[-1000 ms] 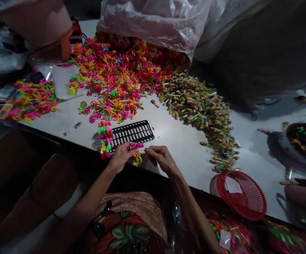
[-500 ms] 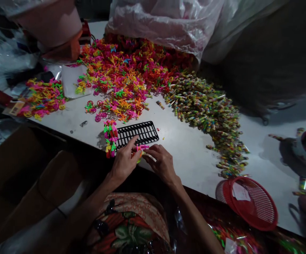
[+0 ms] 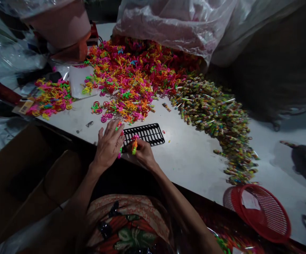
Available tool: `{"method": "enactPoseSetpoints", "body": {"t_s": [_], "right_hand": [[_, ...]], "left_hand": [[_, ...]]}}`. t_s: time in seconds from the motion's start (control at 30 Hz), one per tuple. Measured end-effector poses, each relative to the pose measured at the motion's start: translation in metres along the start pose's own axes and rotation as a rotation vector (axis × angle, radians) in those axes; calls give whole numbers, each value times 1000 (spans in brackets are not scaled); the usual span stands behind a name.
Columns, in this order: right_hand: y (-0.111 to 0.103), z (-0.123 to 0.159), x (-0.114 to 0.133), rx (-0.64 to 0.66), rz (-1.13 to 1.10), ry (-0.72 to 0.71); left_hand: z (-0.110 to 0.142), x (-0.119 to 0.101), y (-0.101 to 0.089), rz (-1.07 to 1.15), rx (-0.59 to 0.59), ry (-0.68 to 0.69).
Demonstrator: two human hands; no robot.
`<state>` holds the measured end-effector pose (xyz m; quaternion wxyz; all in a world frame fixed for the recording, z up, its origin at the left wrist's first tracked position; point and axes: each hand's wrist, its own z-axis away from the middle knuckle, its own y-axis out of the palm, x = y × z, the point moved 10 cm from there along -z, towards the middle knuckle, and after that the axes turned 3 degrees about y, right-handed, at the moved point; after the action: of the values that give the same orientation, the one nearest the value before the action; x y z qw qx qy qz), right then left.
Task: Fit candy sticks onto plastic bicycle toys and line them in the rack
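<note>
A black slotted rack (image 3: 143,134) lies on the white table near its front edge. My left hand (image 3: 109,144) rests with fingers stretched out over the row of bright plastic pieces at the rack's left end, covering most of them. No held object shows in it. Just over the front of the rack, my right hand (image 3: 144,154) is closed on a small plastic toy (image 3: 134,145) in orange, pink and yellow-green. Its exact shape is too small to make out.
Behind the rack spreads a heap of bright plastic toys (image 3: 131,84). A pile of small wrapped tubes (image 3: 208,106) curves down the right side, towards a red mesh basket (image 3: 264,211). A pink bucket (image 3: 60,26) stands back left; an open cardboard box (image 3: 12,155) is lower left.
Both hands were together at the rack's front edge over the small toy. My left hand has moved left onto the row of pieces and opened; my right has moved left with the toy.
</note>
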<state>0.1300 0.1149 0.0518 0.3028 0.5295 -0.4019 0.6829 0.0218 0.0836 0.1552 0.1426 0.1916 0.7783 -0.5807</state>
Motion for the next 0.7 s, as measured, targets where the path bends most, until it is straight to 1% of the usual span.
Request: {"method": "enactPoseSetpoints", "body": {"t_s": [0.07, 0.13, 0.2, 0.27, 0.37, 0.43, 0.5, 0.53, 0.57, 0.6, 0.63, 0.67, 0.7], "right_hand": [[8, -5, 2, 22, -58, -16], [10, -7, 10, 22, 22, -67], [10, -8, 18, 16, 188, -118], [15, -6, 23, 29, 366, -136], [26, -3, 18, 59, 573, -88], [28, -2, 14, 66, 609, -71], [25, -6, 15, 128, 539, -109], [19, -10, 17, 164, 496, -132], [8, -18, 20, 172, 469, -145], [-8, -30, 23, 148, 472, -139], [-31, -45, 27, 60, 524, -111], [-64, -61, 32, -118, 606, -62], [-92, -75, 37, -264, 712, 1]], "left_hand": [[0, 8, 17, -27, 89, -15], [2, 12, 25, -20, 113, -28], [2, 12, 27, -2, 109, -38], [2, 10, 27, 1, 98, -43], [-1, 4, 26, -38, 92, -29], [-2, 0, 26, -77, 95, -21], [-1, -1, 23, -106, 87, -17], [1, -1, 21, -116, 79, -15], [3, -2, 20, -124, 69, -13], [4, -1, 18, -131, 60, -11], [5, -1, 16, -139, 50, -10], [5, -1, 15, -149, 41, -11], [5, 0, 15, -160, 36, -12]]}}
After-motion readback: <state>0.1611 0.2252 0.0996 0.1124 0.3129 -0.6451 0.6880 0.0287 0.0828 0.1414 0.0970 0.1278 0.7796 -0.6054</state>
